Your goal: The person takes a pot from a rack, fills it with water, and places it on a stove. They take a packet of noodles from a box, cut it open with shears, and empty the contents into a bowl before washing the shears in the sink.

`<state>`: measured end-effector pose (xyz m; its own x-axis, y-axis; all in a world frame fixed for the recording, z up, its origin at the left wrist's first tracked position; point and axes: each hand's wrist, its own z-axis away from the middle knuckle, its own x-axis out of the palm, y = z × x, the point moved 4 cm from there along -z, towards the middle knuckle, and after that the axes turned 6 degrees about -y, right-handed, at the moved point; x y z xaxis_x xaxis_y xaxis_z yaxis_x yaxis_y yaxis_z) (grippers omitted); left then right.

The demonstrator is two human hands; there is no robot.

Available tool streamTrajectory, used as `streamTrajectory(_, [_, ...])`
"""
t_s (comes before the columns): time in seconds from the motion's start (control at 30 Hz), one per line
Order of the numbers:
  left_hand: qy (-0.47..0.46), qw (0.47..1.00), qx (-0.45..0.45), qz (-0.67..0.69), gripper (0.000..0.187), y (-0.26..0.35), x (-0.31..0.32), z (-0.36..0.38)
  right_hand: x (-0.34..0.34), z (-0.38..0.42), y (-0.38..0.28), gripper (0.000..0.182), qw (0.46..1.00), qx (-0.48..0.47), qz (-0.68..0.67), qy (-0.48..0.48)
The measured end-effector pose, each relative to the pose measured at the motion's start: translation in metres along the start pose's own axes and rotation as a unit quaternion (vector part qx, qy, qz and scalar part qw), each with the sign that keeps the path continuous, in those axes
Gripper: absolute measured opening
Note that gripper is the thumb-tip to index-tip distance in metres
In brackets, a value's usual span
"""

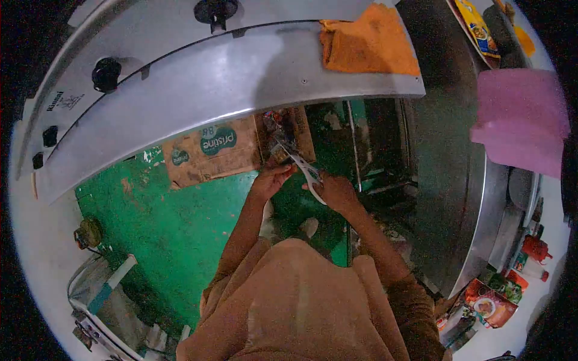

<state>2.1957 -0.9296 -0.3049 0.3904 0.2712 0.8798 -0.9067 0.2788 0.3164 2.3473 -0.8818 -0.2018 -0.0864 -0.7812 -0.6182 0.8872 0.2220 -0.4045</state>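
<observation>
Beside the brown printed cardboard box (pixel 223 150), the right hand (pixel 334 191) is grasping white-handled metal scissors (pixel 311 179); whether the left hand (pixel 273 180), near the blades, grasps something, I cannot tell.

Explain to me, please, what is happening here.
A person holds white-handled scissors in the right hand. The left hand is close to the blades; whether it holds something small is not clear. Both hands are near a cardboard box below the metal ledge. An orange cloth lies on the ledge.
</observation>
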Motion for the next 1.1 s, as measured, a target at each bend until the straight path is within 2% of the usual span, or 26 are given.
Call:
streamTrajectory(0.1, [0.027, 1.0, 0.009, 0.004, 0.032, 0.001, -0.007, -0.002, -0.009, 0.001, -0.011, 0.041, 0.999, -0.037, -0.032, 0.019])
streamTrajectory(0.13, [0.022, 1.0, -0.013, 0.0, 0.033, 0.0, -0.013, -0.002, -0.01, -0.002, -0.011, 0.041, 0.999, -0.036, -0.032, 0.018])
streamTrajectory(0.2, [0.017, 0.999, -0.036, -0.002, 0.035, -0.001, -0.026, -0.004, -0.008, -0.009, -0.011, 0.043, 0.999, -0.02, 0.033, -0.012])
streamTrajectory(0.27, [-0.002, 0.999, -0.046, 0.003, 0.039, 0.002, -0.027, -0.007, 0.002, -0.021, -0.002, 0.044, 0.999, -0.021, 0.038, -0.013])
streamTrajectory(0.3, [-0.003, 0.999, -0.046, 0.003, 0.039, 0.005, -0.022, -0.007, 0.006, -0.026, 0.003, 0.045, 0.999, -0.022, 0.042, -0.013])
streamTrajectory(0.37, [-0.061, 0.998, -0.005, 0.005, 0.043, 0.014, -0.007, -0.005, 0.007, -0.03, 0.006, 0.044, 0.999, -0.027, 0.044, -0.01])
streamTrajectory(0.53, [-0.047, 0.999, 0.0, 0.007, 0.047, 0.012, -0.013, -0.005, -0.005, -0.016, 0.001, 0.038, 1.0, 0.002, -0.012, -0.018])
streamTrajectory(0.57, [-0.041, 0.999, 0.002, -0.003, 0.048, 0.015, -0.008, -0.003, -0.004, -0.007, 0.008, 0.039, 0.998, -0.012, -0.038, 0.043])
streamTrajectory(0.6, [-0.042, 0.999, 0.003, -0.004, 0.048, 0.016, 0.0, 0.0, -0.008, 0.005, 0.012, 0.039, 0.992, -0.027, -0.063, 0.106])
streamTrajectory(0.7, [-0.056, 0.997, 0.013, 0.047, 0.052, 0.022, 0.03, 0.013, -0.02, 0.045, 0.013, 0.04, 0.989, -0.038, -0.005, 0.143])
streamTrajectory(0.73, [-0.085, 0.995, 0.013, 0.058, 0.054, 0.024, 0.043, 0.017, -0.025, 0.062, 0.012, 0.04, 0.988, -0.037, -0.007, 0.149])
streamTrajectory(0.8, [-0.125, 0.99, 0.006, 0.066, 0.056, 0.026, 0.078, 0.031, -0.042, 0.104, 0.007, 0.039, 0.964, -0.036, 0.039, 0.261])
streamTrajectory(0.87, [-0.027, 0.994, 0.046, 0.093, 0.06, 0.031, 0.111, 0.051, -0.064, 0.148, -0.002, 0.038, 0.96, -0.014, 0.045, 0.276])
streamTrajectory(1.0, [-0.124, 0.983, 0.012, 0.137, 0.062, 0.035, 0.179, 0.091, -0.113, 0.238, -0.018, 0.043, 0.951, 0.028, 0.029, 0.306])
streamTrajectory(1.1, [-0.111, 0.984, 0.021, 0.141, 0.061, 0.036, 0.235, 0.12, -0.138, 0.302, -0.014, 0.041, 0.931, 0.023, 0.052, 0.361])
